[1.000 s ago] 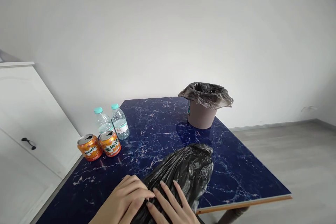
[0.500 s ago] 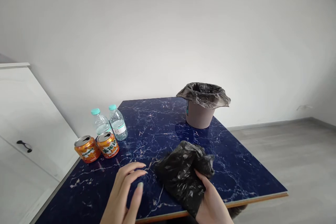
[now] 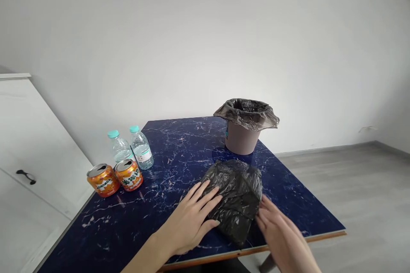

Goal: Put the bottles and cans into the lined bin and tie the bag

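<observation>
One folded black plastic bag point(image 3: 238, 198) lies flat on the dark blue marbled bench point(image 3: 179, 145), near its front edge and just in front of the bin. The left hand point(image 3: 192, 217) rests palm down on the bag's left part, its grip fully open with fingers spread and closed around nothing. The right hand point(image 3: 282, 232) sits at the bag's right edge, its grip likewise open, fingers stretched out with the tips touching the plastic. There is one brown bin point(image 3: 240, 138) toward the bench's far side, lined with one black liner point(image 3: 246, 111) draped over its rim. At the bench's left edge stand two clear water bottles, one point(image 3: 119, 148) beside the other point(image 3: 141, 150), both with teal caps. Just in front of them are two orange cans, one point(image 3: 100, 179) touching the next point(image 3: 129, 174), both upright. One white cabinet point(image 3: 28, 136) with one black handle point(image 3: 26, 175) stands to the left.
</observation>
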Motion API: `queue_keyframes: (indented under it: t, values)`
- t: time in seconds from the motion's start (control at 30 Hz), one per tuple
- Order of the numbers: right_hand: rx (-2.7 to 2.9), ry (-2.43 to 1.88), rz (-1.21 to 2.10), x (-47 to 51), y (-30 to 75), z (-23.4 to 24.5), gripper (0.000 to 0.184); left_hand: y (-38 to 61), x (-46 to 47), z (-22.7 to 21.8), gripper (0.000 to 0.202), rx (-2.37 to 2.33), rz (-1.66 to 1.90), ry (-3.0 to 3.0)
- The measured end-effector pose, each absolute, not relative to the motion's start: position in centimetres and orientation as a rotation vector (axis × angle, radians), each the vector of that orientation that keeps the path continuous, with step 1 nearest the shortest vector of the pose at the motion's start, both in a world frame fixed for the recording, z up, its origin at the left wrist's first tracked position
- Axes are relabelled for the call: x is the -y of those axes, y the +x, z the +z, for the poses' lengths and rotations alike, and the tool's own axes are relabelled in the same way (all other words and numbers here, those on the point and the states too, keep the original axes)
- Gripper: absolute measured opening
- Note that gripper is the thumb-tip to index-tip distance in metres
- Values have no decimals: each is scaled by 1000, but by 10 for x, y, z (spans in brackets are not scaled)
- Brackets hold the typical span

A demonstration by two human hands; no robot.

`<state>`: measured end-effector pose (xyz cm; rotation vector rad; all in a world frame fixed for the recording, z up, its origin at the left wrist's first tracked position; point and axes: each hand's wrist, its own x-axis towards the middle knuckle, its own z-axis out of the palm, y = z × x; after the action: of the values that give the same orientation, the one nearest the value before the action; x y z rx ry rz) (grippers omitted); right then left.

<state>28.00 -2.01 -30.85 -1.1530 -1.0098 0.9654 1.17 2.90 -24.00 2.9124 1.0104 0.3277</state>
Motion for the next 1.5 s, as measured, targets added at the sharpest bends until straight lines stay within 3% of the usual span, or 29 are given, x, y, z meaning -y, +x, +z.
queue_keyframes:
  t: [0.1,0.23,0.33,0.53,0.7,0.87,1.27,1.37,1.5]
  values:
    - [886,-1418,772,30,297,-287,81,13,-35,-237,56,-991,326,2875]
    - [1443,-1329,446,31,267,-265,66,28,-46,-232,53,-911,321,2843]
    - [1745,-1272,360,14,228,-264,70,44,-60,-237,59,-784,332,2949]
    - [1858,-1527,276,-30,201,-306,74,59,-92,-265,86,-708,224,3066]
    - [1825,-1573,85,-42,216,-351,76,66,-104,-282,87,-821,254,2960]
    - [1914,-1581,7,-42,233,-356,72,71,-108,-292,79,-835,343,2927]
    - [2194,-1571,192,-78,246,-318,68,64,-128,-312,73,-1089,393,2864]
    - [2245,-1458,292,-95,250,-289,60,53,-137,-318,67,-1240,447,2812]
    - [2147,-1388,178,-122,268,-225,46,29,-154,-319,66,-1528,595,2679]
